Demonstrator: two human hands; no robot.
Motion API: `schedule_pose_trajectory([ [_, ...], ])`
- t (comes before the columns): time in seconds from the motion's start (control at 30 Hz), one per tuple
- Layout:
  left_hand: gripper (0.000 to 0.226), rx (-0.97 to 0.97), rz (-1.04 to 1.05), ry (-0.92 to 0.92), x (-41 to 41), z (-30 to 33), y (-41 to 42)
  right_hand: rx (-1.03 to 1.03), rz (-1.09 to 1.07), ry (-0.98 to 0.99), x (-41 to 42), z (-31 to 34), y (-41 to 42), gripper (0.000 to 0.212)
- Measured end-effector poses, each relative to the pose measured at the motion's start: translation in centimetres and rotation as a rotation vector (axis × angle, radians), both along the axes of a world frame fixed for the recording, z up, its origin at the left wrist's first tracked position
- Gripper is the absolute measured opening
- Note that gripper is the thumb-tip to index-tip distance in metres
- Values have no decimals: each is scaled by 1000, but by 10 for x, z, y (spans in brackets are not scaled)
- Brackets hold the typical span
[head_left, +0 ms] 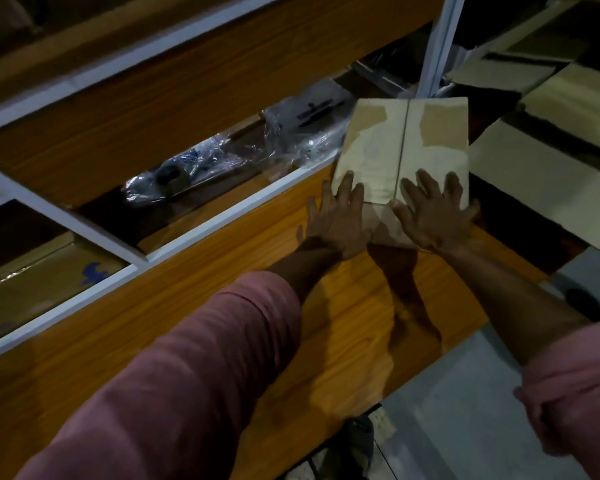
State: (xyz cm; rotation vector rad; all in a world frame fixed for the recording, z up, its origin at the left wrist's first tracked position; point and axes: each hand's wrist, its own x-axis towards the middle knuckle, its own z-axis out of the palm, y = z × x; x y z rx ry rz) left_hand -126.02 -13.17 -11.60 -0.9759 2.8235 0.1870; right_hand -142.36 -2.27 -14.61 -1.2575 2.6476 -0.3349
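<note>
Pink sleeves [187, 375] reach out over wooden counter [222, 306] — cardboard box [402, 140] sits dead ahead at its far edge, seam running away from the person. Left hand [340, 220] and right hand [433, 213] lie flat with fingers spread, one per flap at the near end — equally near.

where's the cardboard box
Head view, right of centre: cardboard box at the wooden counter's far edge, left hand and right hand flat on its near end.

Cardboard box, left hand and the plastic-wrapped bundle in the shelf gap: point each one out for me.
cardboard box [378, 147]: head view, on its left top flap.
left hand [340, 220]: head view, on the back of the hand, which presses the box.
plastic-wrapped bundle [191, 169]: head view, on the crinkled clear wrap.
</note>
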Motion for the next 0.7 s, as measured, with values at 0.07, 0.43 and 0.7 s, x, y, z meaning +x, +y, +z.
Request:
schedule_pose_trajectory([
  [0.07,93,19,-37,-34,-4,-2,-11,28,28,56,3,1,1,76],
  [0.43,92,71,82,-21,76,-6,4,74,109,74,76,6,5,83],
  [0.7,91,120,229,-31,241,-9,31,142,227,98,231,6,15,83],
])
